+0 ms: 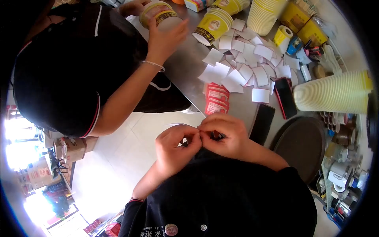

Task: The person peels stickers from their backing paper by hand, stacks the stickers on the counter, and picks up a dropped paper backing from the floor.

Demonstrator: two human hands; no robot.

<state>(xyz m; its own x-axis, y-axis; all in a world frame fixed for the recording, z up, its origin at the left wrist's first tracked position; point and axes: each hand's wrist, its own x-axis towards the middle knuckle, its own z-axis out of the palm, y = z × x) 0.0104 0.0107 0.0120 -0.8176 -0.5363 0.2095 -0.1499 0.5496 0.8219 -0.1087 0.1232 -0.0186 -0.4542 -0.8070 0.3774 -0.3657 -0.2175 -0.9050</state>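
My left hand (pixel 177 147) and my right hand (pixel 226 133) meet in front of my chest, thumbs and forefingers pinched together tip to tip. What they pinch is hidden by the fingers, and I cannot tell what it is; a thin white edge shows just behind my left knuckles. Just beyond my right hand, a fanned stack of red and white printed cards (pixel 217 98) lies at the table's edge. Many loose white paper slips (pixel 245 59) are spread behind it. A black phone (pixel 262 124) lies beside my right wrist.
At the left, a co-worker's hand (pixel 167 41) is at a paper bowl (pixel 160 14). Yellow paper bowls (pixel 213 25) and tall cup stacks (pixel 333 93) stand on the metal table (pixel 183 73). A red-edged phone (pixel 285 98) and a round dark tray (pixel 300 148) lie at right.
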